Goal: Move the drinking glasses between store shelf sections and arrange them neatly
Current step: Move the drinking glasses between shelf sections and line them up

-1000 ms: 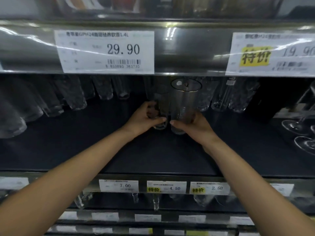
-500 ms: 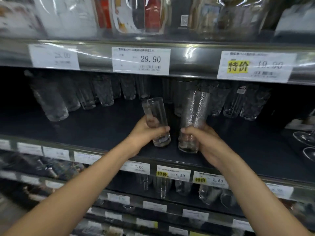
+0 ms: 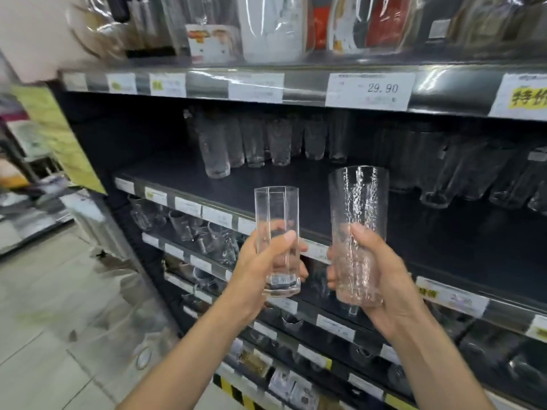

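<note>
1. The left hand (image 3: 257, 264) grips a clear faceted glass (image 3: 276, 214) around its lower half. The thumb lies across the near face. The other fingers curl behind the glass, and their tips come out at its right side.
2. This faceted glass is upright and held in the air in front of the shelf edge. A small label sits near its thick base.
3. The right hand (image 3: 384, 279) grips a taller textured glass (image 3: 358, 199), also around the lower half. The thumb presses on the near side. The fingers wrap the far side, and their tips show at the left of the glass.
4. The textured glass is upright too, just beside the faceted one, with a narrow gap between them.
5. Behind both glasses is the dark shelf (image 3: 251, 180). A row of glasses (image 3: 254, 143) stands at its back left, and a second group (image 3: 461, 173) stands at the right.
6. A price tag (image 3: 370, 90) reading 29.90 is fixed on the rail above.
</note>
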`<act>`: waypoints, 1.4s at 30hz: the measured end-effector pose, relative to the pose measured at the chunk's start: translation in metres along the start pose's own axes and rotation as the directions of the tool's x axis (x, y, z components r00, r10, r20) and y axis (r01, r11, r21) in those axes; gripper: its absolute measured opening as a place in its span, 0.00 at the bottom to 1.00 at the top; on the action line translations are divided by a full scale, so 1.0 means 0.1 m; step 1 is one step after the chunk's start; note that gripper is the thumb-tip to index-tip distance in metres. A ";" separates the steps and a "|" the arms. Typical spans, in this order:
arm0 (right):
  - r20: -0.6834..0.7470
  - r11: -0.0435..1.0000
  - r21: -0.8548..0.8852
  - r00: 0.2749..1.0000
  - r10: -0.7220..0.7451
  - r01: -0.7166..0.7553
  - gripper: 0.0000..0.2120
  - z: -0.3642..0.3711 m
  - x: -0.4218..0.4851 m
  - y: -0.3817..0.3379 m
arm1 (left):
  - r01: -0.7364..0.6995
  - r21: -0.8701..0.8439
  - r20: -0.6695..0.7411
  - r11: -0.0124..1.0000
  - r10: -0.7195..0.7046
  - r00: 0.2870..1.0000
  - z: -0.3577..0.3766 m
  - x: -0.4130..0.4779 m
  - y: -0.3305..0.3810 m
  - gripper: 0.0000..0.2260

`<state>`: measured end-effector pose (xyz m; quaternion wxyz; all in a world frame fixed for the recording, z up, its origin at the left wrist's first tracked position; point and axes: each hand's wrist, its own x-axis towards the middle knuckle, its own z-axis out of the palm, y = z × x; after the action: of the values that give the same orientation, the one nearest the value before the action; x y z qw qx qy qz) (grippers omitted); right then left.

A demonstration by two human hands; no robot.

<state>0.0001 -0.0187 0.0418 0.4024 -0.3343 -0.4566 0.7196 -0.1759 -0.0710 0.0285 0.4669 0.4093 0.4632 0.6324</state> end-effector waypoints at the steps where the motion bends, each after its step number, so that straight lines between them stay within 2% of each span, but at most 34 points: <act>1: 0.023 1.000 -0.005 1.000 -0.005 0.006 0.46 0.07 -0.04 0.05 | 0.000 -0.006 -0.022 1.000 0.000 1.000 -0.08 -0.08 0.04 0.23; 5: 0.133 1.000 -0.004 0.991 0.012 -0.012 0.48 0.41 -0.13 0.17 | -0.039 -0.023 -0.112 0.999 0.036 0.993 -0.41 -0.32 0.22 0.29; 9: 0.220 0.992 0.112 0.975 0.034 -0.059 0.39 0.81 -0.09 0.32 | -0.093 0.060 -0.150 0.994 0.101 0.983 -0.78 -0.47 0.38 0.23; 13: 0.208 0.996 0.065 0.977 0.040 -0.055 0.48 1.25 0.05 0.49 | -0.120 0.083 -0.168 0.989 0.133 0.977 -1.20 -0.45 0.48 0.25; 15: 0.190 0.998 0.042 0.981 0.043 -0.052 0.48 1.46 0.16 0.57 | -0.127 0.090 -0.159 0.988 0.140 0.977 -1.42 -0.38 0.53 0.28; 21: 0.101 0.994 0.097 0.994 0.030 -0.040 0.43 2.05 0.49 0.74 | -0.097 0.103 -0.092 0.990 0.107 0.990 -2.08 -0.05 0.65 0.28; 28: -0.085 0.994 0.100 0.995 -0.043 0.052 0.50 2.61 0.87 0.91 | -0.055 0.152 0.014 0.987 0.053 0.998 -2.73 0.49 0.75 0.34; 32: -0.210 0.992 0.097 0.976 -0.062 0.084 0.50 2.73 0.97 0.95 | -0.036 0.163 0.107 0.986 0.018 0.994 -2.84 0.79 0.74 0.35; 35: -0.277 0.995 0.037 0.958 -0.080 0.094 0.45 2.70 1.02 0.91 | -0.040 0.153 0.163 0.987 0.015 0.987 -2.81 1.00 0.72 0.32; 39: -0.362 0.992 -0.109 0.927 -0.100 0.065 0.28 2.57 1.14 0.79 | -0.048 0.130 0.221 0.990 0.019 0.975 -2.68 1.30 0.71 0.32; 42: -0.421 0.975 -0.216 0.895 -0.147 0.058 0.27 2.45 1.31 0.66 | -0.068 0.149 0.252 0.986 0.029 0.967 -2.58 1.56 0.67 0.26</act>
<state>-0.2848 -0.0152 0.0535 0.4961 -0.4998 -0.4417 0.5558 -0.4715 0.0189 0.0461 0.4720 0.5320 0.4390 0.5491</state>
